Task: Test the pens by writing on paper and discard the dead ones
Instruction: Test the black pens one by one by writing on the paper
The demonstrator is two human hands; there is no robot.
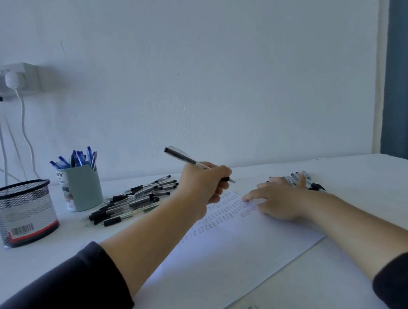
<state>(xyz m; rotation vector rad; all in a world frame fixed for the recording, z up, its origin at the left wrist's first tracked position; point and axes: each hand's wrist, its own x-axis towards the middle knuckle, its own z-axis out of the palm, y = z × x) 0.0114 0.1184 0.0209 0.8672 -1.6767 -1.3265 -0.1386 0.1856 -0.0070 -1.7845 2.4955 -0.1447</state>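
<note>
Left hand (204,183), fingers curled around a black-capped pen (193,162), holds it in a writing grip; the tip points down to the right just above the far edge of the paper (233,263), and whether it touches the sheet cannot be told. The capped end of the pen slants up and to the left. Right hand (280,198) lies flat on the paper with fingers straight and spread, pressing the sheet just right of the written marks (225,213). These marks form several short rows of small dark strokes near the far end of the sheet, between the two hands. Just beyond the right hand, a small group of pens (305,180) lies side by side on the white table (363,188), partly hidden by the fingers. To the left of the left hand, a loose pile of black-capped pens (132,201) rests on the table. Behind that pile stands a pale green cup (81,188) holding blue pens (76,159) upright. Further left stands a black wire-mesh holder (20,213) bearing a barcode label. Both forearms are bare, with dark sleeves (57,300) pushed up near the elbows. On the wall at far left, a socket (11,78) carries white plugs and cables.
</note>
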